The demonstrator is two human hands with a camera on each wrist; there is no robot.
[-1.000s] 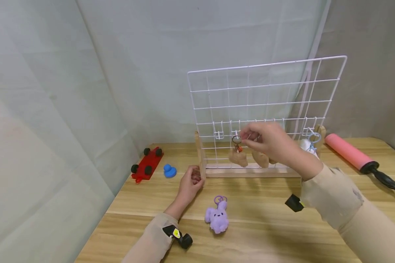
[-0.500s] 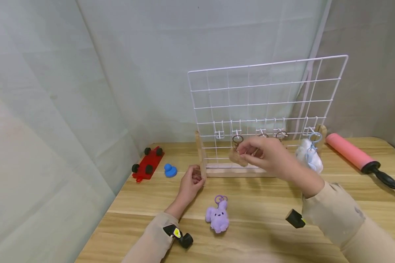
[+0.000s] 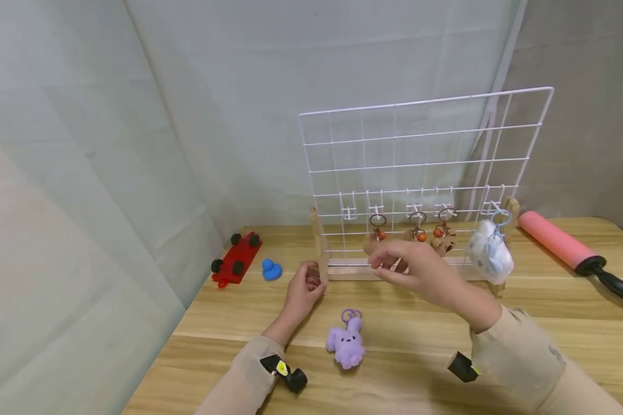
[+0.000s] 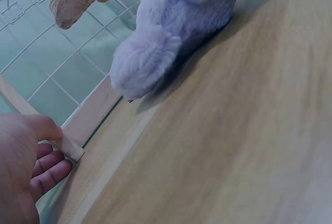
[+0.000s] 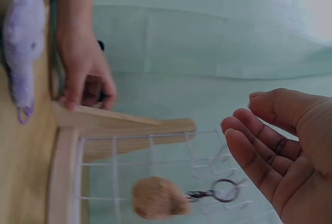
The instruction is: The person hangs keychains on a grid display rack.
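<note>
My left hand [image 3: 301, 294] pinches the front end of the rack's wooden side foot [image 4: 69, 149] between thumb and fingers. Just in front of the white wire grid [image 3: 394, 138], my right hand [image 5: 290, 156] holds nothing, its fingers loosely bent and apart from the thumb. A brown plush keychain [image 5: 158, 198] hangs by its ring from a grid hook close to that hand, partly covered by it in the head view. Further right hang two more brown plush keychains and a white-and-blue plush keychain [image 3: 490, 251]. A purple plush keychain [image 3: 348, 346] lies on the table between my arms.
A red toy car base [image 3: 239, 258] with black wheels and a blue knob-shaped piece [image 3: 271, 270] lie left of the rack. To its right is a pink hand pump [image 3: 558, 241] with a black end. The leftmost hook [image 3: 348, 213] carries nothing. Pale cloth hangs behind.
My right hand has let go of the leftmost brown plush keychain's ring and moved down, away from the hook. That keychain now hangs by itself. My left hand stays on the wooden foot.
</note>
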